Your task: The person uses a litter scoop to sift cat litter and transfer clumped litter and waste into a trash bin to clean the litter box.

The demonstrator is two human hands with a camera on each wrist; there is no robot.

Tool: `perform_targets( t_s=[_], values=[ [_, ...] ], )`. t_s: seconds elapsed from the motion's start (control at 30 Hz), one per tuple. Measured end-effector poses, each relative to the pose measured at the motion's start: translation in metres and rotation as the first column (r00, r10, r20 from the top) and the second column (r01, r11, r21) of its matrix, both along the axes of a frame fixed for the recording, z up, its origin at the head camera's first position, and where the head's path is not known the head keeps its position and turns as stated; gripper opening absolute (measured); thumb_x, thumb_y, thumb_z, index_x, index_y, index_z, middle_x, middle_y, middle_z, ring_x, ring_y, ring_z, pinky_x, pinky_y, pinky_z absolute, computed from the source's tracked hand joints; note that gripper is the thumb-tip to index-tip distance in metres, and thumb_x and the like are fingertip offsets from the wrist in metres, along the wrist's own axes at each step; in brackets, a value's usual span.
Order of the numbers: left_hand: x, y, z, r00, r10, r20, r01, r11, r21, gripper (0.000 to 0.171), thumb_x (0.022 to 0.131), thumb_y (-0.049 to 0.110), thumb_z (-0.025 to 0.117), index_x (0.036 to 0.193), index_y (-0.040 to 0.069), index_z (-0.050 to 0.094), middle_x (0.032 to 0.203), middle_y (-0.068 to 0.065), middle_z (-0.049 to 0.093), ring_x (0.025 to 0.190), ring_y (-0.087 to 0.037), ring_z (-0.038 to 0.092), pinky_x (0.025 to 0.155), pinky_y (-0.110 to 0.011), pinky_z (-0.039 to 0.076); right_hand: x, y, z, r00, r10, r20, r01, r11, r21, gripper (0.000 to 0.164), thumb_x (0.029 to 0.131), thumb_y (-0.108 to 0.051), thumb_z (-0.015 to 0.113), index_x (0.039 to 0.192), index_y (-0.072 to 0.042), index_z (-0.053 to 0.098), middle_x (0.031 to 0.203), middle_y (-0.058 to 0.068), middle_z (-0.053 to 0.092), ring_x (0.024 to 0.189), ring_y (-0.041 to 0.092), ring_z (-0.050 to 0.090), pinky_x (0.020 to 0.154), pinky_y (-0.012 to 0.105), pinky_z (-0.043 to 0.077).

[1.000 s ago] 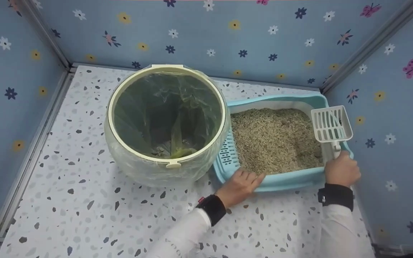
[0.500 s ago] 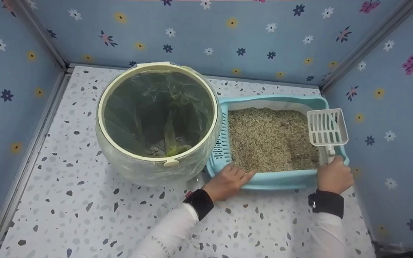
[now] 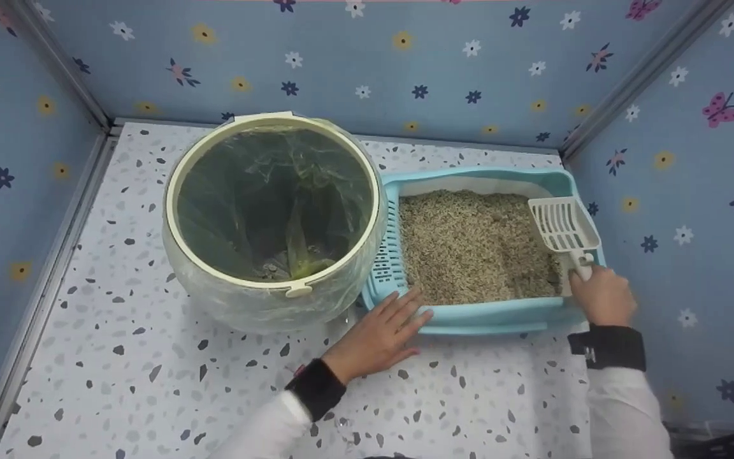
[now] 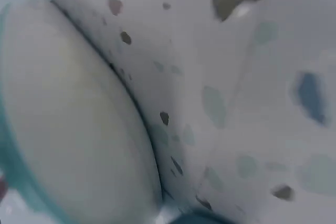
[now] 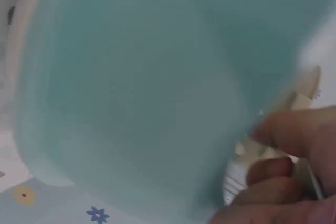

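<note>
My right hand (image 3: 604, 296) grips the handle of a white slotted litter scoop (image 3: 563, 224). The scoop's head overlaps the right end of a light-blue litter box (image 3: 494, 315) in the head view. In the right wrist view, curled fingers (image 5: 270, 190) wrap the handle beside the box's blurred blue wall (image 5: 136, 98). Grainy beige litter (image 3: 462, 248) fills the box, with a darker hollow at its right. My left hand (image 3: 376, 335) has its fingers extended and spread, fingertips right at the box's front left corner. The left wrist view holds a pale curved wall (image 4: 79, 119) edged in teal.
A round bin (image 3: 239, 312) with a cream rim and a translucent liner stands left of the box, close against it. Some grey clumps (image 3: 271, 271) lie at its bottom. Flower-patterned panels (image 3: 443, 70) enclose the speckled surface (image 3: 150, 395) at the back and both sides.
My left hand has loosened from the box's front rim, slid left and spread its fingers. The scoop, still in my right hand, has tilted and shifted slightly left. The whole view has drifted a little.
</note>
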State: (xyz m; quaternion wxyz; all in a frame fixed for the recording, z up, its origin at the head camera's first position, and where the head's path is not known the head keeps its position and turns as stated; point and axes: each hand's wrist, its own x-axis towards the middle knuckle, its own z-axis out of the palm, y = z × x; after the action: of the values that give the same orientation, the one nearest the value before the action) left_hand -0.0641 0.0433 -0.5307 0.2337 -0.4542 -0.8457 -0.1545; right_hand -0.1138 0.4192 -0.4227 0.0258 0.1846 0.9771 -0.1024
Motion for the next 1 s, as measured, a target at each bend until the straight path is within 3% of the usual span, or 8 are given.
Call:
perform_targets(
  t_s=[0.13, 0.27, 0.37, 0.47, 0.57, 0.63, 0.83, 1.0],
  values=[
    [0.026, -0.046, 0.032, 0.974, -0.018, -0.224, 0.071, 0.971, 0.229, 0.046, 0.095, 0.034, 0.048, 0.13, 0.006, 0.052, 0.128, -0.013, 0.055, 0.125, -0.027, 0.047, 0.103, -0.039, 0.037, -0.018, 0.015, 0.031, 0.972, 0.163, 0.17, -0.155, 0.986, -0.063, 0.057, 0.09, -0.056, 0.045, 0.079, 0.0, 0.051, 0.064, 0.011, 0.05, 0.055, 0.024, 0.048, 0.047, 0.033, 0.035],
    [0.037, -0.089, 0.078, 0.855, 0.172, -0.489, 0.082, 0.886, 0.456, 0.041, 0.098, 0.031, 0.04, 0.125, 0.004, 0.055, 0.117, -0.01, 0.061, 0.119, -0.024, 0.051, 0.098, -0.035, 0.037, -0.036, 0.023, 0.058, 0.898, 0.32, 0.303, -0.31, 0.947, -0.083, 0.069, 0.091, -0.06, 0.04, 0.089, 0.007, 0.054, 0.068, 0.012, 0.052, 0.056, 0.022, 0.049, 0.049, 0.031, 0.038],
    [0.033, -0.112, 0.111, 0.733, 0.438, -0.52, 0.036, 0.738, 0.674, 0.036, 0.098, 0.033, 0.04, 0.116, 0.01, 0.061, 0.111, -0.005, 0.063, 0.114, -0.019, 0.052, 0.096, -0.03, 0.034, -0.046, 0.021, 0.072, 0.829, 0.38, 0.411, -0.389, 0.919, -0.067, 0.066, 0.093, -0.053, 0.042, 0.096, 0.011, 0.057, 0.07, 0.012, 0.054, 0.058, 0.022, 0.051, 0.05, 0.031, 0.039],
    [0.027, -0.131, 0.131, 0.661, 0.666, -0.346, -0.075, 0.517, 0.852, 0.033, 0.095, 0.038, 0.044, 0.097, 0.011, 0.063, 0.1, -0.003, 0.063, 0.103, -0.018, 0.052, 0.094, -0.031, 0.032, -0.054, 0.011, 0.082, 0.775, 0.362, 0.518, -0.419, 0.908, -0.008, 0.055, 0.093, -0.046, 0.046, 0.092, 0.008, 0.059, 0.068, 0.009, 0.05, 0.062, 0.023, 0.049, 0.054, 0.034, 0.039],
    [0.023, -0.15, 0.14, 0.667, 0.743, -0.056, -0.291, 0.328, 0.899, 0.042, 0.093, 0.043, 0.044, 0.094, 0.004, 0.059, 0.103, -0.01, 0.061, 0.108, -0.023, 0.048, 0.1, -0.037, 0.028, -0.06, -0.003, 0.089, 0.735, 0.327, 0.594, -0.442, 0.895, 0.054, 0.047, 0.091, -0.04, 0.049, 0.09, 0.005, 0.06, 0.07, 0.01, 0.054, 0.067, 0.027, 0.053, 0.064, 0.045, 0.045],
    [0.022, -0.161, 0.141, 0.698, 0.703, 0.138, -0.435, 0.262, 0.862, 0.044, 0.091, 0.039, 0.048, 0.104, -0.003, 0.056, 0.116, -0.018, 0.056, 0.121, -0.028, 0.042, 0.107, -0.041, 0.021, -0.063, -0.013, 0.092, 0.706, 0.313, 0.635, -0.46, 0.885, 0.076, 0.041, 0.09, -0.038, 0.051, 0.083, 0.002, 0.059, 0.071, 0.01, 0.055, 0.069, 0.028, 0.054, 0.069, 0.048, 0.046],
    [0.018, -0.166, 0.137, 0.749, 0.405, 0.525, -0.63, 0.187, 0.754, 0.057, 0.085, 0.004, 0.052, 0.137, -0.011, 0.032, 0.146, -0.026, 0.028, 0.142, -0.024, 0.015, 0.115, -0.031, 0.008, -0.066, -0.032, 0.095, 0.62, 0.338, 0.709, -0.491, 0.871, 0.015, 0.03, 0.086, -0.027, 0.053, 0.06, -0.014, 0.046, 0.062, 0.002, 0.044, 0.059, 0.019, 0.044, 0.056, 0.031, 0.039],
    [0.013, -0.161, 0.133, 0.755, 0.283, 0.592, -0.643, 0.138, 0.753, 0.055, 0.085, -0.004, 0.042, 0.139, -0.01, 0.031, 0.148, -0.023, 0.026, 0.141, -0.022, 0.02, 0.113, -0.028, 0.013, -0.062, -0.036, 0.087, 0.586, 0.307, 0.75, -0.421, 0.906, -0.043, 0.028, 0.083, -0.018, 0.051, 0.058, -0.018, 0.039, 0.061, -0.001, 0.036, 0.057, 0.015, 0.036, 0.053, 0.027, 0.034]
  ],
)
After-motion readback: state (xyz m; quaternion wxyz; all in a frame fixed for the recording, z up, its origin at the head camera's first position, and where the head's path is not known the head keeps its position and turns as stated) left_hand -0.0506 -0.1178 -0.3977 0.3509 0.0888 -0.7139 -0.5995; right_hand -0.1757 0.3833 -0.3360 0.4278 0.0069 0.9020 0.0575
